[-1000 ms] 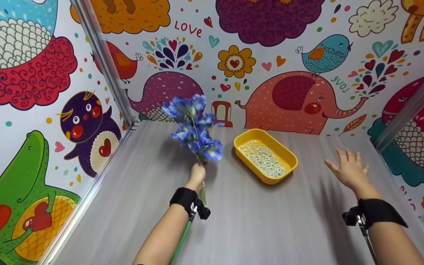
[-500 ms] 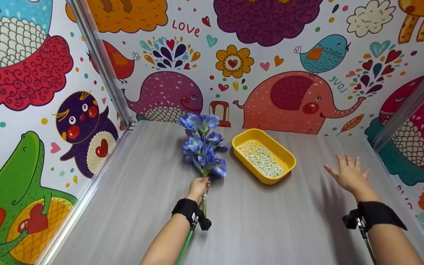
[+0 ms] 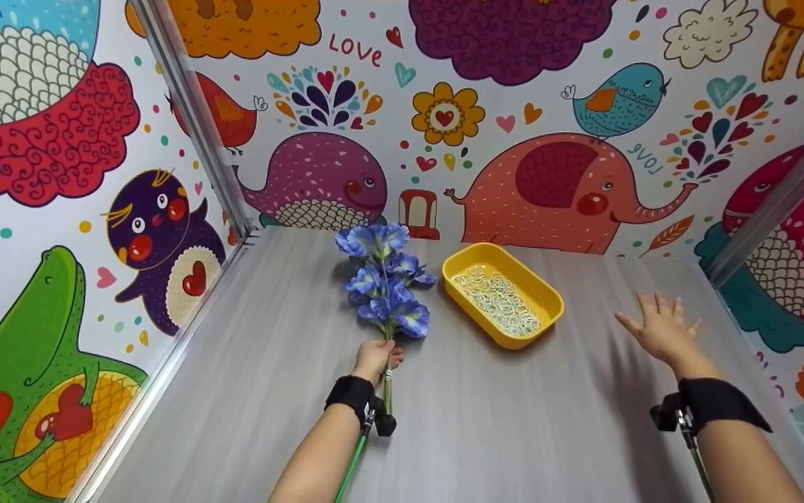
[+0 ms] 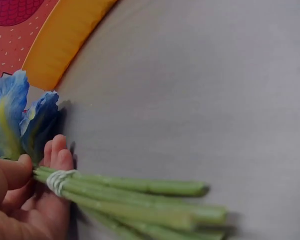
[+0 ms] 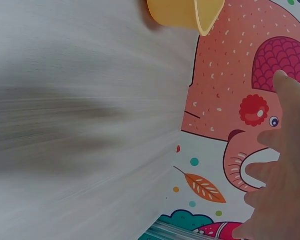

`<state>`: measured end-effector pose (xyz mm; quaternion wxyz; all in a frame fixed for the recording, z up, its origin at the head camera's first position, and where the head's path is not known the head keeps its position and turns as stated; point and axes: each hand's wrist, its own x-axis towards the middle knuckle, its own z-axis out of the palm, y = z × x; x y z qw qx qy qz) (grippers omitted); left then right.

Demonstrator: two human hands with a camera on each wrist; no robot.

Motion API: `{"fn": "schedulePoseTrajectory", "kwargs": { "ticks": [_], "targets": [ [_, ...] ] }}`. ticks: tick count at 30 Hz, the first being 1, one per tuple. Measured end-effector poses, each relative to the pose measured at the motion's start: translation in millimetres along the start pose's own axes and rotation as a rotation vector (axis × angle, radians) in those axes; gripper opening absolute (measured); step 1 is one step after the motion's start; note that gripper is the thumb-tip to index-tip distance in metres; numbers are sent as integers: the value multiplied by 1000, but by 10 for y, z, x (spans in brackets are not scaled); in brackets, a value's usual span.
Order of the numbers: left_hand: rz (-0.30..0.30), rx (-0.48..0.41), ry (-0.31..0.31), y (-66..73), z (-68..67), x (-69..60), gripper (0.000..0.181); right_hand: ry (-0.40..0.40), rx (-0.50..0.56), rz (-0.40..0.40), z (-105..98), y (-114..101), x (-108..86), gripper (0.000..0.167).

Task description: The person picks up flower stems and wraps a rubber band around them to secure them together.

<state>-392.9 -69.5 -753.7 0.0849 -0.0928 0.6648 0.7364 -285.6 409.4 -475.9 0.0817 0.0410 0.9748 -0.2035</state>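
A bunch of blue artificial flowers lies low over the table left of centre in the head view, blooms toward the back wall. My left hand holds it by the stems just below the blooms. In the left wrist view the thumb lies over the green stems and the fingers are underneath. A white rubber band is wound around the stems. My right hand hovers at the right with its fingers spread, touching nothing.
A yellow tray full of small pale rubber bands stands right of the flowers. The grey table is walled by printed cartoon panels with metal corner posts. Black straps with cameras and cables sit on both wrists.
The flower bunch has come down and nearer to me, its blooms swinging slightly right, with my left hand on the stems. The left fingers have loosened a little. The right hand is nearly still.
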Motion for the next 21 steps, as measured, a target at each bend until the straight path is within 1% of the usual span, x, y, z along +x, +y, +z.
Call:
{"fn": "schedulePoseTrajectory", "kwargs": {
  "ticks": [1, 2, 4, 6, 7, 8, 9, 11, 13, 15, 19, 21],
  "targets": [
    [47, 0, -15, 14, -7, -33, 42, 0, 0, 1, -1, 6, -4, 96],
    [55, 39, 1, 153, 21, -143, 39, 1, 1, 0, -2, 12, -4, 97],
    [60, 162, 36, 584, 94, -524, 34, -3, 4, 1, -8, 20, -3, 97],
    [87, 352, 74, 985, 151, -871, 29, -10, 9, 4, -17, 23, 4, 96],
    [101, 445, 88, 1120, 162, -990, 27, -14, 11, 4, -22, 22, 9, 95],
    [68, 558, 108, 1298, 190, -1128, 25, -17, 13, 5, -26, 20, 13, 95],
    [86, 645, 112, 1365, 181, -1188, 25, -20, 9, 5, -30, 15, 17, 95],
    [110, 778, 117, 1390, 154, -1198, 26, -26, 0, 4, -39, 5, 21, 96],
    [108, 835, 103, 1409, 127, -1206, 30, -29, -10, -2, -50, -4, 22, 98],
    [108, 848, 92, 1426, 100, -1221, 33, -31, -15, -11, -67, -14, 24, 100],
    [75, 792, 58, 1495, 5, -1271, 33, -20, -3, -32, -112, -24, 34, 98],
    [87, 785, 51, 1556, -63, -1296, 31, -11, -1, -39, -143, -20, 34, 96]
  ]
}}
